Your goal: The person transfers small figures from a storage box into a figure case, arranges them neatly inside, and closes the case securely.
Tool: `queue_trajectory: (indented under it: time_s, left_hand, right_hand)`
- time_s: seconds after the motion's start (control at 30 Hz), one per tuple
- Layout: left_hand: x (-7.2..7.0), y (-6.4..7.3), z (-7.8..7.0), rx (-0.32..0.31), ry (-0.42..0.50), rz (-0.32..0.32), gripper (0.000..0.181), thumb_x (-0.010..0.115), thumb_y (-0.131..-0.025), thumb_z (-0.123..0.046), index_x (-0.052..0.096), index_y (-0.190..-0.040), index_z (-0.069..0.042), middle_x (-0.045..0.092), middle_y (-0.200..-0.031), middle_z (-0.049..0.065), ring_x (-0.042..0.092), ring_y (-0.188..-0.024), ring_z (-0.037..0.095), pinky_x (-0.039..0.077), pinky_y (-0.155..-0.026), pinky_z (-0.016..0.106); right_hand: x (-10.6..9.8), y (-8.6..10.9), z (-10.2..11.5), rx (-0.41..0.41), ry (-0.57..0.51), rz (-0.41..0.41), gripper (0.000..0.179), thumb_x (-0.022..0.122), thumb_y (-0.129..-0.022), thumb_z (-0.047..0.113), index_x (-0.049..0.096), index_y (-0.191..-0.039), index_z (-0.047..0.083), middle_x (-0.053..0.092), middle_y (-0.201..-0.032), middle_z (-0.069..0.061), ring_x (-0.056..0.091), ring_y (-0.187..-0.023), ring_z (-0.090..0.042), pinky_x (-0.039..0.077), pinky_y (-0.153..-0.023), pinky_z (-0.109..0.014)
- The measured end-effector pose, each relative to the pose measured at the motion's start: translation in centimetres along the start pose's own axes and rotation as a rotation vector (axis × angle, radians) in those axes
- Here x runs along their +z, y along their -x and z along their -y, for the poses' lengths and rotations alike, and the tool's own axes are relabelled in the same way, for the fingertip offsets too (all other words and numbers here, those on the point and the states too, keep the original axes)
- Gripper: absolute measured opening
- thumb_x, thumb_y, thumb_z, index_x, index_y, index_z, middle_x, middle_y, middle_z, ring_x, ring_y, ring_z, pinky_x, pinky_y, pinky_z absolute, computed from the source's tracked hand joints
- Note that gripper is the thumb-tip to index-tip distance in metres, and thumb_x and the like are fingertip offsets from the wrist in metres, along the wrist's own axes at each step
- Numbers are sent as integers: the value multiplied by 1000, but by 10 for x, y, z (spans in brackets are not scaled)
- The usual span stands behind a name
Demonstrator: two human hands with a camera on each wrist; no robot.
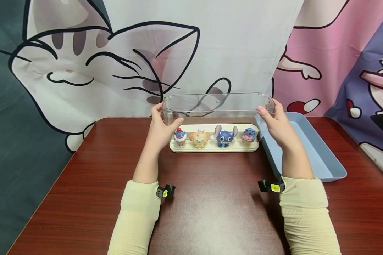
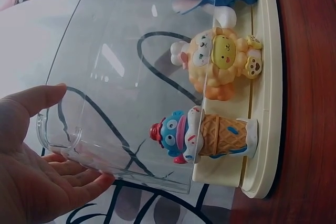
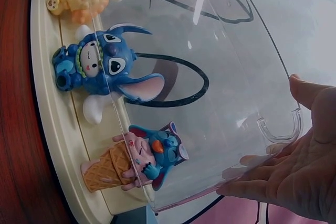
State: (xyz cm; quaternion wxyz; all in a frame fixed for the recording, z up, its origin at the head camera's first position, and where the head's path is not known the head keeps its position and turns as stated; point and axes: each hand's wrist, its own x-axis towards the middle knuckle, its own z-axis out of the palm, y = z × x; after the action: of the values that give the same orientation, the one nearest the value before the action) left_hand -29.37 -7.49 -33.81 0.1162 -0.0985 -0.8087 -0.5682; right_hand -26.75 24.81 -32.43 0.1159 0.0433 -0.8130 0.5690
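My left hand (image 1: 159, 129) and right hand (image 1: 277, 125) grip opposite ends of a clear plastic cover (image 1: 217, 102), thumbs on the near side and fingers around the ends. The cover is raised over a cream tray (image 1: 214, 150), its lower edge overlapping the figurines in both wrist views. On the tray stand an ice-cream-cone figurine with a red top (image 2: 218, 134), a fluffy yellow-orange figurine (image 2: 215, 59), a blue big-eared figurine (image 3: 102, 61) and a cone figurine with a blue creature on top (image 3: 134, 161).
A light blue rectangular tray (image 1: 319, 152) lies at the right, partly behind my right hand and forearm. The dark red-brown wooden table (image 1: 210, 205) ends at a cartoon-printed cloth (image 1: 242, 46) behind it.
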Motion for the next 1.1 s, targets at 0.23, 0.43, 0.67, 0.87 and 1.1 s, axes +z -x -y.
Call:
queue_trajectory:
  time_s: [0.23, 0.43, 0.67, 0.87, 1.1]
  left_hand:
    - [-1, 0, -1, -4, 3, 11, 71, 69, -83, -22, 23, -135, -6, 43, -135, 17, 42, -120, 25, 33, -99, 40]
    - [0, -1, 3, -52, 9, 47, 73, 69, -83, -21, 20, -135, -5, 42, -136, 18, 43, -118, 26, 33, -100, 38]
    - [2, -4, 9, -66, 21, 72, 71, 69, -83, -19, 21, -132, -3, 43, -134, 18, 42, -120, 25, 31, -102, 36]
    - [1, -4, 10, -88, 14, 93, 71, 70, -82, -17, 21, -131, -2, 45, -132, 16, 44, -121, 27, 31, -101, 36]
    - [1, -5, 13, -120, -11, 105, 72, 70, -82, -19, 21, -132, -4, 44, -133, 15, 43, -122, 27, 31, -102, 36]
  right_hand:
    - [0, 1, 1, -1, 10, 6, 68, 43, -98, 27, 4, -144, -6, 13, -143, -31, 19, -130, -41, 16, -104, -57]
    - [0, 1, 0, 25, 30, 22, 70, 43, -98, 29, 3, -144, -6, 12, -144, -31, 18, -131, -40, 16, -105, -55]
    - [-1, -1, -3, 78, 67, 45, 74, 43, -97, 31, -1, -145, -5, 6, -146, -32, 14, -133, -44, 13, -105, -56]
    - [-3, -1, -6, 118, 104, 97, 77, 43, -97, 32, -5, -144, -5, 1, -146, -33, 6, -135, -41, 10, -105, -57]
    - [-3, 0, -8, 139, 122, 126, 80, 43, -97, 37, -6, -144, -5, 0, -146, -32, 4, -135, -41, 10, -104, -59]
